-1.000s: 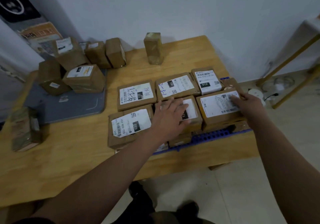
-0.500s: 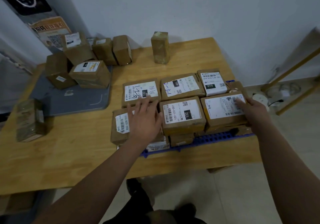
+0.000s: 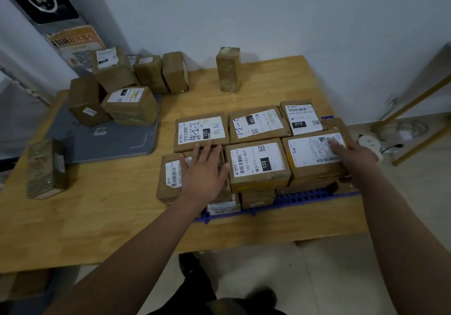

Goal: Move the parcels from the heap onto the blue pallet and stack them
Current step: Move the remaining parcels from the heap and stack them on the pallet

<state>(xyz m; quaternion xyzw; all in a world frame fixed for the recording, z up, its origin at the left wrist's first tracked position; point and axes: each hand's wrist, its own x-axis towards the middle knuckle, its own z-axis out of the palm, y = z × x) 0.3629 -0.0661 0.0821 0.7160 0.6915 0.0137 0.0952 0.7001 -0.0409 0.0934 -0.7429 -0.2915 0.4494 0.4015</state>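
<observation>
Brown cardboard parcels are laid in two rows of three on a blue pallet, which is set on the near right part of a wooden desk. More parcels are partly seen beneath them. The left hand is laid flat, fingers straight and spread, on top of the near-left parcel, with its fingertips reaching the edge of the far-left parcel. The right hand is clamped on the right edge of the near-right parcel, with one finger laid on its white label. Between the two hands lies the middle parcel, marked 122, touched by neither. A heap of parcels is piled at the far left, partly on a grey tray. An upright parcel is stood alone near the far edge, and a taped parcel is set apart at the left edge.
</observation>
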